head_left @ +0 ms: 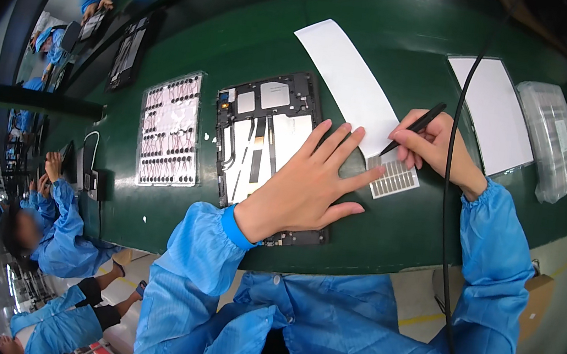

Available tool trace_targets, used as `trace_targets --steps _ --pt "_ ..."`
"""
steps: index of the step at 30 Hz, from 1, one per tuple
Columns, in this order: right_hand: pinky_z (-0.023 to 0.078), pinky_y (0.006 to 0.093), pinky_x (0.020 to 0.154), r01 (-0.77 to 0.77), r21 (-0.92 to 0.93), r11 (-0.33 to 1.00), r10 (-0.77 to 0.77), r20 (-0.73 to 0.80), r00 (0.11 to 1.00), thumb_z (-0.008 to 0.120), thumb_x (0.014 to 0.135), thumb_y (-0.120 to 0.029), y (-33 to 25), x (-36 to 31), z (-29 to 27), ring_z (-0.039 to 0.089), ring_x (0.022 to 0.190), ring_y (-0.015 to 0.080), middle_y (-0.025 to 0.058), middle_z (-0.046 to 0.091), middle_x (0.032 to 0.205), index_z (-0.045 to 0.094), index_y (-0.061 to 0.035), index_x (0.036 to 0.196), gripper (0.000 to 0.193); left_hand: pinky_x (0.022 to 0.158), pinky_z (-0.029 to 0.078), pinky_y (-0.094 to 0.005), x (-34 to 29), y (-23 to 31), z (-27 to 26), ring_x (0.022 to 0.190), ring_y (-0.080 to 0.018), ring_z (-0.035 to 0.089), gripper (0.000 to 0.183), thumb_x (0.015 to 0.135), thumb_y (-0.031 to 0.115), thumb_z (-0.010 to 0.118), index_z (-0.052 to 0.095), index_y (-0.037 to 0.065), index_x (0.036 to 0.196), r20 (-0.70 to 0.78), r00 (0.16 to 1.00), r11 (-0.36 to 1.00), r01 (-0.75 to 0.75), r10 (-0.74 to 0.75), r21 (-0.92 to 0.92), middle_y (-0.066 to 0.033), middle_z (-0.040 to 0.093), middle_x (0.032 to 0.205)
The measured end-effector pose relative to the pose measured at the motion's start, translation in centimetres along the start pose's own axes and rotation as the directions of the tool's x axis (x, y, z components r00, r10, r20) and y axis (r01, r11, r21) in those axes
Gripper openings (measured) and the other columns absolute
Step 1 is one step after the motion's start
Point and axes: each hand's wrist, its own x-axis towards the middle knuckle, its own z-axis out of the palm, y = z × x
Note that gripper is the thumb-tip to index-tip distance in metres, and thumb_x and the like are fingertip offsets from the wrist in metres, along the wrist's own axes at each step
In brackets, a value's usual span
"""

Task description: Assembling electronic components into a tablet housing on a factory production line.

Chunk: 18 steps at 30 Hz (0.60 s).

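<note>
My right hand is closed round a slim black pointed tool, shaped like a pen or tweezers. The tool's tip points down where a long white paper strip meets a small sheet of grey rectangular pieces. My left hand lies with its fingers spread, partly over an opened flat device with a black frame and silver panels. Its fingertips reach the near end of the strip and the edge of the small sheet. A blue band circles my left wrist.
A tray of small black wired parts lies left of the device. On the right are a white sheet and a clear plastic tray. A black cable hangs across the view. People in blue work at far left.
</note>
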Motion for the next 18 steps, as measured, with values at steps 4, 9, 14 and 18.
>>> trace_targets --steps 4,9,14,18 --pt "0.048 0.0207 0.05 0.037 0.157 0.987 -0.023 -0.089 0.996 0.063 0.102 -0.016 0.3 0.1 -0.1 0.062 0.057 0.0093 0.0058 0.067 0.071 0.068 0.0026 0.099 0.019 0.124 0.017 -0.0564 -0.3 -0.1 0.5 0.147 -0.0429 0.033 0.053 0.101 0.049 0.052 0.051 0.029 0.15 -0.034 0.999 0.999 -0.025 0.027 0.037 -0.0262 0.036 0.157" --pt "0.048 0.0221 0.053 0.052 0.132 0.99 -0.033 -0.14 0.99 0.061 0.102 -0.015 0.3 0.1 0.5 0.061 0.058 0.0093 0.0049 0.066 0.07 0.068 0.0021 0.099 0.018 0.123 0.018 -0.0579 -0.7 -0.6 1.6 0.146 -0.0442 0.033 0.051 0.104 0.051 0.046 0.054 0.028 0.148 -0.096 0.993 0.995 -0.059 0.067 0.078 -0.0282 0.037 0.156" --pt "0.048 0.023 0.057 0.067 0.023 0.998 -0.061 -0.191 0.98 0.056 0.105 -0.019 0.6 0.0 0.5 0.059 0.059 0.0084 0.0029 0.063 0.071 0.064 -0.0004 0.099 0.021 0.123 0.018 -0.0586 -0.5 -1.0 2.3 0.144 -0.0456 0.035 0.049 0.105 0.05 0.043 0.055 0.028 0.147 -0.148 0.985 0.995 -0.075 0.083 0.06 -0.0307 0.038 0.154" --pt "0.048 0.0234 0.058 0.092 0.08 0.993 -0.069 -0.251 0.965 0.057 0.105 -0.019 1.6 -0.1 -0.1 0.058 0.06 0.0096 0.0032 0.063 0.071 0.065 0.0006 0.099 0.022 0.123 0.018 -0.0589 -0.4 -1.2 2.7 0.145 -0.0469 0.034 0.05 0.106 0.051 0.04 0.057 0.028 0.146 -0.172 0.98 0.992 -0.088 0.103 0.092 -0.034 0.038 0.152"
